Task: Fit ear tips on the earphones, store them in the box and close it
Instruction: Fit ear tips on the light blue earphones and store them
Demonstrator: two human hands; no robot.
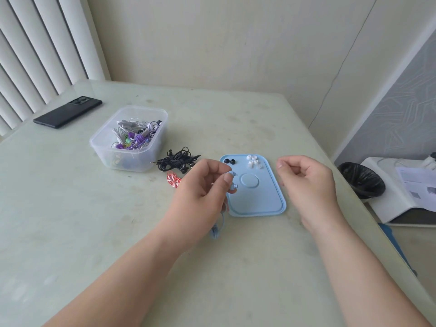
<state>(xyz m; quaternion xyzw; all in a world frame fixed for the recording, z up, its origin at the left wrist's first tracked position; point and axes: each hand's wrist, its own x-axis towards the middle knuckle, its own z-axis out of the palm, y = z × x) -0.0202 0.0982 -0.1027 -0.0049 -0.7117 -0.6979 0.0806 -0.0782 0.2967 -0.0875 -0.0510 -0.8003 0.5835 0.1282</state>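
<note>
Over the near desk, the left hand pinches blue earphones at the left edge of a blue lid, cable dangling nearer; the right hand hovers right of it, fingers curled, whether on anything I cannot tell. Farther on the lid lie black tips and white tips; far left stands the open box.

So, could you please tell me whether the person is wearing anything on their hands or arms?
Nothing shows. The left hand and right hand are bare, with no gloves, rings or watch in view. Both forearms are bare to the frame's edge, with no sleeve visible.
</note>
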